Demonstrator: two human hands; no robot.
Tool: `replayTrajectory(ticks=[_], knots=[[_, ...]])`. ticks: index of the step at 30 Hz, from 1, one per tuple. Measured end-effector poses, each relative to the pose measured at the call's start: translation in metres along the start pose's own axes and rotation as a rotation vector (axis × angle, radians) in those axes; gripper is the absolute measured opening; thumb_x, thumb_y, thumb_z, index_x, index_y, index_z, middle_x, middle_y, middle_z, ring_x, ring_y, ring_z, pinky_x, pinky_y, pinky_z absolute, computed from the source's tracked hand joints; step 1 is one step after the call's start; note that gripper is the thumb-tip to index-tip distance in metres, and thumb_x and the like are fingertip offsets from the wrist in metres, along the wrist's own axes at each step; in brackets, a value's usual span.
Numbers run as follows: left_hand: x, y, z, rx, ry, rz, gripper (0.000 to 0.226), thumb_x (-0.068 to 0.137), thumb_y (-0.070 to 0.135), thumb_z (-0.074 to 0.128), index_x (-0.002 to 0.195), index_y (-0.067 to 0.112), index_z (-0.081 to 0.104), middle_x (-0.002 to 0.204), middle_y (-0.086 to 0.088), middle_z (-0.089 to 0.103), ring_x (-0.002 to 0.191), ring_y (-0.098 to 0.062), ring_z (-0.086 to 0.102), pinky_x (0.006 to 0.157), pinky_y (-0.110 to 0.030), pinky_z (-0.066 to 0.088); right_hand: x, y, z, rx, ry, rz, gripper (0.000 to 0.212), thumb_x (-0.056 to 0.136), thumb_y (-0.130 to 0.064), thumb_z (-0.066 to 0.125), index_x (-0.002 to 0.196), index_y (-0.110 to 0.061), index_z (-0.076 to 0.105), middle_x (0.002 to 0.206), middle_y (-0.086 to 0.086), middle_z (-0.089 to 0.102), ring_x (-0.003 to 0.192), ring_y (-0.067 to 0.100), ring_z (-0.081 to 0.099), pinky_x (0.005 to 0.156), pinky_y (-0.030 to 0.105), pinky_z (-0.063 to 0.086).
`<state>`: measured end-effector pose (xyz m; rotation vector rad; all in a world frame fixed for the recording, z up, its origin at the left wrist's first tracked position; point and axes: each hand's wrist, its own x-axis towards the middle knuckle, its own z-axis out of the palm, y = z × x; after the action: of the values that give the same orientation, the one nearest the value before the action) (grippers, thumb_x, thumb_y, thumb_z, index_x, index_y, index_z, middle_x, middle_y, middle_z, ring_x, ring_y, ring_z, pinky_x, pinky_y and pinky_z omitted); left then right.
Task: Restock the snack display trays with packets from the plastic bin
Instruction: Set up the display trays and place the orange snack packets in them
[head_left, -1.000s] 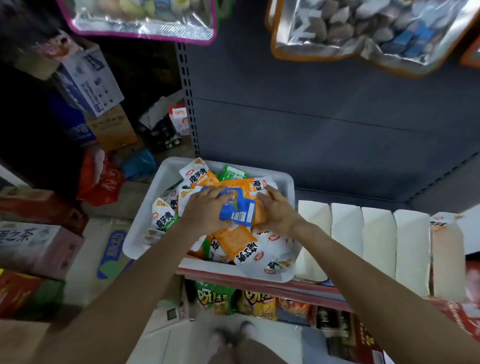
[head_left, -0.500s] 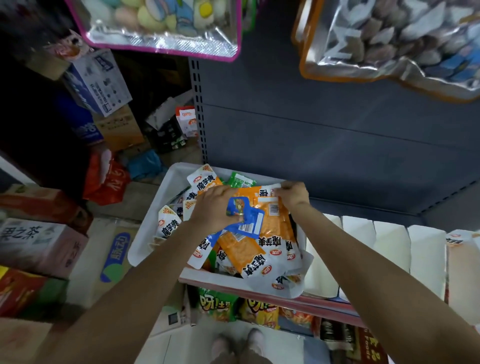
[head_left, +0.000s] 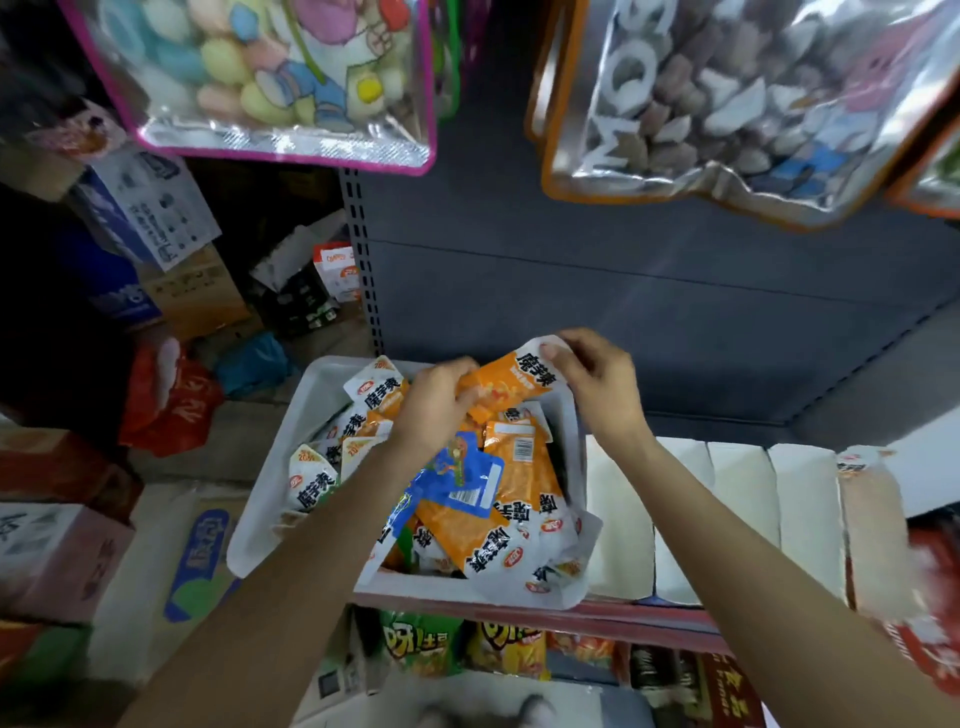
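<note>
Pick step. Left hand (head_left: 431, 410) and right hand (head_left: 597, 379) both pinch one orange packet (head_left: 511, 387), lifted over the far edge of the plastic bin (head_left: 291, 415). Next: probably carry it right to the white display trays (head_left: 737, 499), seat upright.

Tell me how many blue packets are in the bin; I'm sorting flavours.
1 blue packet shows for certain, on top of the pile in the bin, just right of the left forearm. A blue scrap below it may be another; more could be buried.
</note>
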<state>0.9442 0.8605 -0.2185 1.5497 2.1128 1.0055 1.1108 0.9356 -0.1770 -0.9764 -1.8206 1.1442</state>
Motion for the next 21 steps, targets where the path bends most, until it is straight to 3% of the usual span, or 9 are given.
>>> replayTrajectory(ticks=[3, 6, 8, 14, 17, 21], knots=[[0.004, 0.027, 0.015, -0.066, -0.025, 0.076, 0.016, 0.09, 0.017, 0.062, 0.103, 0.008, 0.065, 0.096, -0.003, 0.068, 0.089, -0.019, 0.062, 0.078, -0.032, 0.046, -0.007, 0.005, -0.032, 0.081, 0.063, 0.084, 0.005, 0.088, -0.013, 0.065, 0.089, -0.018, 0.065, 0.083, -0.003, 0.067, 0.078, 0.008, 0.064, 0.073, 0.026, 0.052], [0.006, 0.058, 0.041, -0.159, -0.128, 0.106, 0.008, 0.089, 0.016, 0.064, 0.095, 0.011, 0.065, 0.088, -0.001, 0.067, 0.079, -0.019, 0.064, 0.077, -0.036, 0.05, -0.015, 0.013, -0.069, 0.13, 0.106, 0.153, 0.009, 0.087, -0.007, 0.065, 0.091, 0.001, 0.065, 0.081, 0.011, 0.065, 0.079, 0.02, 0.062, 0.077, 0.044, 0.053], [0.007, 0.081, 0.062, -0.186, -0.19, 0.129, 0.006, 0.089, 0.015, 0.063, 0.093, 0.011, 0.064, 0.087, -0.001, 0.068, 0.078, -0.02, 0.066, 0.076, -0.036, 0.051, -0.022, 0.019, -0.097, 0.134, 0.141, 0.179, 0.015, 0.086, -0.003, 0.064, 0.092, 0.01, 0.062, 0.08, 0.015, 0.062, 0.077, 0.023, 0.061, 0.077, 0.049, 0.053], [0.014, 0.154, 0.141, -0.301, -0.236, 0.087, 0.021, 0.083, 0.026, 0.071, 0.098, 0.013, 0.064, 0.089, 0.001, 0.069, 0.084, -0.018, 0.066, 0.079, -0.041, 0.053, -0.041, 0.045, -0.196, 0.122, 0.299, 0.217, 0.002, 0.086, -0.004, 0.064, 0.084, -0.003, 0.063, 0.073, 0.005, 0.068, 0.068, 0.017, 0.065, 0.065, 0.037, 0.056], [0.012, 0.189, 0.181, -0.29, -0.242, 0.064, 0.029, 0.082, 0.035, 0.071, 0.1, 0.013, 0.063, 0.092, 0.001, 0.069, 0.086, -0.015, 0.065, 0.079, -0.035, 0.052, -0.045, 0.061, -0.247, 0.075, 0.349, 0.235, 0.011, 0.086, -0.008, 0.065, 0.083, 0.002, 0.062, 0.074, 0.013, 0.065, 0.069, 0.024, 0.061, 0.066, 0.042, 0.054], [0.01, 0.23, 0.227, -0.274, -0.261, 0.079, 0.033, 0.084, 0.034, 0.07, 0.105, 0.011, 0.062, 0.096, 0.002, 0.067, 0.085, -0.013, 0.062, 0.074, -0.02, 0.049, -0.052, 0.072, -0.302, 0.014, 0.411, 0.249, 0.016, 0.089, -0.007, 0.061, 0.073, -0.002, 0.059, 0.065, 0.006, 0.057, 0.064, 0.017, 0.055, 0.06, 0.032, 0.045]])
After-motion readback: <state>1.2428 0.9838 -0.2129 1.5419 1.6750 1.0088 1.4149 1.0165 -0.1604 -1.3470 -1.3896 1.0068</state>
